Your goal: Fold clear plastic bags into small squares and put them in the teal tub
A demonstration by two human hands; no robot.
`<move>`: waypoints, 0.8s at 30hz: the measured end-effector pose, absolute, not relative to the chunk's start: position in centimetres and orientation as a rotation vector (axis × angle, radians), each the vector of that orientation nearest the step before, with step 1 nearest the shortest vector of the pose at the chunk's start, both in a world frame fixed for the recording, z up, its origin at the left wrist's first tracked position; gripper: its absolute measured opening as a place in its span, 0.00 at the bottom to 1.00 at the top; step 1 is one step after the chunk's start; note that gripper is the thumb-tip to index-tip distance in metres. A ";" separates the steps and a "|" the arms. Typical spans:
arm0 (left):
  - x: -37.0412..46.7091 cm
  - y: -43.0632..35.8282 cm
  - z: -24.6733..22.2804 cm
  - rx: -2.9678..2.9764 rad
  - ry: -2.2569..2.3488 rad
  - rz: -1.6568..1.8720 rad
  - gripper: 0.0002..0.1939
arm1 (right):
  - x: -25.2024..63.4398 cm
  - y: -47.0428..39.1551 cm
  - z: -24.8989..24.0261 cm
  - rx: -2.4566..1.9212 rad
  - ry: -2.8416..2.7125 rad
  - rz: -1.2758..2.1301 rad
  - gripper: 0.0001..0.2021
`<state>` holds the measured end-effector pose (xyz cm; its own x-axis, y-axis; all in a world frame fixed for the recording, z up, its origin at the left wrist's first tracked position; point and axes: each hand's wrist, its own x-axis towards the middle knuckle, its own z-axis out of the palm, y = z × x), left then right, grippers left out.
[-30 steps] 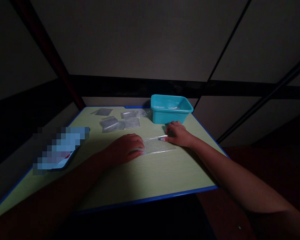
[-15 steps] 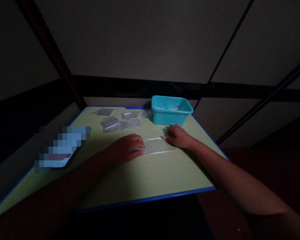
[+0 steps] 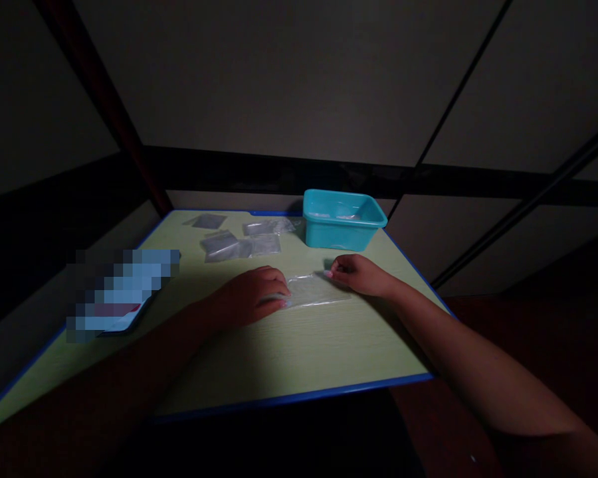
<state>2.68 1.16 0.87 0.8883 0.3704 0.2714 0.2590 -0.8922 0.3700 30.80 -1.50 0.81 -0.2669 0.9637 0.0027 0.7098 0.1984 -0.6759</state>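
A clear plastic bag (image 3: 316, 290) lies flat on the table between my two hands. My left hand (image 3: 259, 295) is closed on the bag's left end, its thumb and fingers pinched together at the edge. At the bag's far right corner, my right hand (image 3: 355, 273) has its thumb and fingertips pressed together on the plastic. The right fingertips are small and dark in the picture, and the curled fingers hide part of that corner.
Behind my right hand stands a turquoise plastic basket (image 3: 339, 232) with some pale items inside. Several folded clear bags (image 3: 266, 245) lie toward the back. A phone-like device (image 3: 129, 292), partly blurred out, rests at the left. The table (image 3: 299, 358) has a blue edge.
The raised fingers of my right hand have come down and curled closer to the thumb at the bag's corner. My left hand and the bag stay nearly in place.
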 end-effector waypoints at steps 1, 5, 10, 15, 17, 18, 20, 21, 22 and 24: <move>2.7 1.1 0.9 2.730 0.467 0.481 0.10 | 30.8 -1.6 0.8 -1.568 -2.064 0.791 0.16; 2.7 1.1 0.9 2.719 0.473 0.469 0.11 | 31.0 -1.5 0.6 -1.574 -2.109 0.683 0.12; 2.7 1.1 1.0 2.736 0.478 0.467 0.11 | 31.0 -1.3 0.4 -1.473 -1.996 0.758 0.12; 2.7 0.9 1.1 2.739 0.479 0.471 0.11 | 30.8 -1.5 0.6 -1.449 -1.726 1.077 0.17; 2.7 0.9 1.1 2.742 0.475 0.480 0.11 | 30.7 -1.6 0.7 -1.475 -1.708 1.142 0.19; 2.7 0.9 1.1 2.742 0.477 0.482 0.11 | 30.7 -1.6 0.7 -1.486 -1.713 1.160 0.19; 2.7 1.0 1.0 2.735 0.475 0.485 0.11 | 30.7 -1.7 0.8 -1.506 -1.732 1.171 0.19; 2.7 1.0 1.0 2.730 0.472 0.483 0.10 | 30.7 -1.7 0.8 -1.513 -1.739 1.167 0.19; 2.7 1.0 1.0 2.726 0.471 0.478 0.10 | 30.6 -1.8 0.8 -1.517 -1.745 1.160 0.19; 2.7 1.0 1.0 2.720 0.474 0.467 0.10 | 30.6 -1.9 0.9 -1.511 -1.747 1.142 0.19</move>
